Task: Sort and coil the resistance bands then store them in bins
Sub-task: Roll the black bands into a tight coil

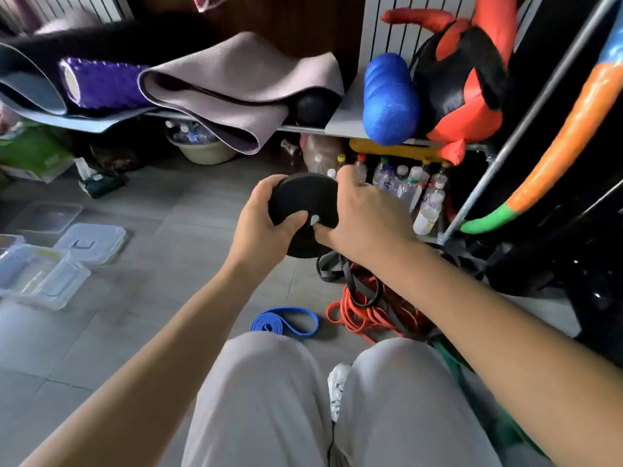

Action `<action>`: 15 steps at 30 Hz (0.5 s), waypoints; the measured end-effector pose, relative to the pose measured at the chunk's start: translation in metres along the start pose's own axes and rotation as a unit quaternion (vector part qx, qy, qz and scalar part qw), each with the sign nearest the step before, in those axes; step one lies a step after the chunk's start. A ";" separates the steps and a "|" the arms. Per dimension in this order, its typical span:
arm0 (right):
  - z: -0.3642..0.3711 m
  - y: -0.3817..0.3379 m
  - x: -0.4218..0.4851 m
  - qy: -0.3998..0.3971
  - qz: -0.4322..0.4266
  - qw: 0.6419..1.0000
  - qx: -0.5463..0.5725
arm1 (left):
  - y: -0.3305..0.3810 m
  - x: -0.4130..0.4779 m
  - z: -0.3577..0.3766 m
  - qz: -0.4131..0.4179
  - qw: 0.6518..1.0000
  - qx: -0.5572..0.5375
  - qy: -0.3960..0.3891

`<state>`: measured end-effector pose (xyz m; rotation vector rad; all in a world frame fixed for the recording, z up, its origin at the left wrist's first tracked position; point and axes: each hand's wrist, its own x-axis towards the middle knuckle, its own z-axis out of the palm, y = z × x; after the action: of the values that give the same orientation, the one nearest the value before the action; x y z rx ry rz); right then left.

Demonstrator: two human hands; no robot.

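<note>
Both hands hold a black resistance band (303, 197) wound into a thick coil, raised above the floor in front of my knees. My left hand (261, 224) grips its left side with the thumb pressed across the front. My right hand (362, 214) grips its right side, thumb near the coil's middle. A blue band (286, 323) lies loosely folded on the floor below. To its right sits a tangle of orange and black bands (367, 308). Clear plastic bins (43, 271) stand on the floor at the left.
A low shelf (340, 124) ahead carries rolled mats, a purple roller (101, 84), a blue roller (389, 99) and a red-black punching bag. Bottles (408, 187) crowd the floor beneath it. A metal rack leg (478, 193) and an orange hoop stand right. Grey tiled floor lies between the bins and my knees.
</note>
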<state>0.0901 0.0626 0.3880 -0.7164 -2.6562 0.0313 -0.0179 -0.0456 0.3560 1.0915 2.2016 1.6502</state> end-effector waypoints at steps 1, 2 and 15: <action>0.014 0.000 0.009 -0.012 0.007 1.000 0.000 | -0.013 0.007 0.002 -0.013 1.000 0.005 -0.001; 0.031 0.000 0.017 -0.031 0.014 0.999 0.006 | -0.028 0.013 0.004 -0.028 1.000 0.012 -0.003; 0.367 0.052 0.021 -0.331 0.211 0.902 0.181 | -0.292 0.022 0.083 -0.379 0.922 -0.050 -0.062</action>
<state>-0.0384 0.1470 0.0499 -1.3084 -2.8857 1.0269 -0.1178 -0.0022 0.0717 0.2259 2.0350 1.2688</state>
